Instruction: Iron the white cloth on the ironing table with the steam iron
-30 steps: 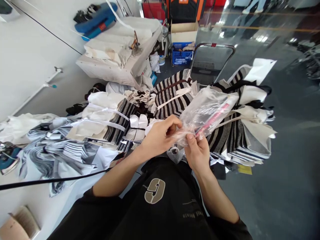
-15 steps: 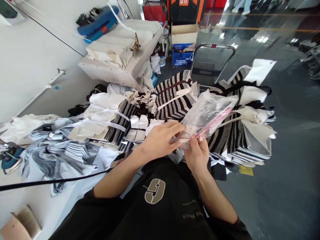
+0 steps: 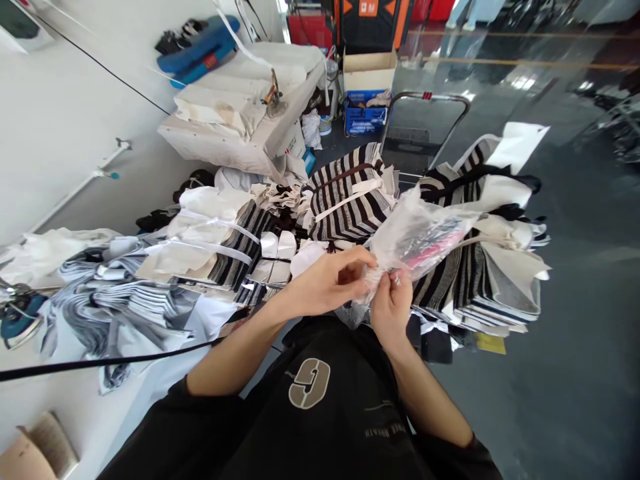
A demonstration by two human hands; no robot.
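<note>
A clear plastic bag (image 3: 415, 230) with something pink and dark inside is held up in front of me. My left hand (image 3: 333, 280) pinches the bag's gathered near end from the left, thumb and fingers closed on the film. My right hand (image 3: 393, 307) grips the same end from the right, fingers curled in around the plastic. What lies inside the bag is blurred by the film. Just beyond it sits a bundle of black-and-beige striped fabric (image 3: 350, 193), tied with a pale strip. More striped cut pieces (image 3: 450, 273) lie stacked under and right of the bag.
White-topped bundles (image 3: 210, 207) and grey-blue fabric stacks (image 3: 120, 300) lie to the left, with an iron (image 3: 23, 317) at the far edge. Behind stand a padded ironing table (image 3: 220, 133), a blue crate (image 3: 366, 113) and a trolley handle (image 3: 427, 97). A black cable (image 3: 125, 362) crosses on the left.
The bag's near end is more bunched up between my hands, and its pink content shows farther from my fingers. My right hand has closed more tightly; both hands stay almost in place.
</note>
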